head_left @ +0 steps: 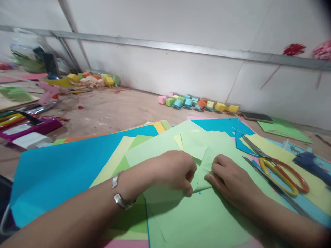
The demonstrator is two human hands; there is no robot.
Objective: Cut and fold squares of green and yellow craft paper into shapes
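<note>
A folded piece of light green paper (207, 165) lies between my two hands on larger light green sheets (201, 220). My left hand (178, 170), with a silver bracelet at the wrist, is curled with thumb and fingers at the left end of the folded edge; its fingertips are partly hidden. At the right side of the same piece, my right hand (230, 174) is closed, its thumb pressing along the fold. Close to the right hand lie scissors with yellow and orange handles (281, 172), blades partly apart, and a second long blade (276, 189) beneath them.
Blue sheets (64, 165) spread leftward. Small folded paper cubes (191, 102) line the wall, with another pile (95, 81) further left. A pink glue gun (49, 92), a purple power strip (33, 129) and a white plug (32, 140) sit left. A dark phone-like slab (258, 117) lies back right.
</note>
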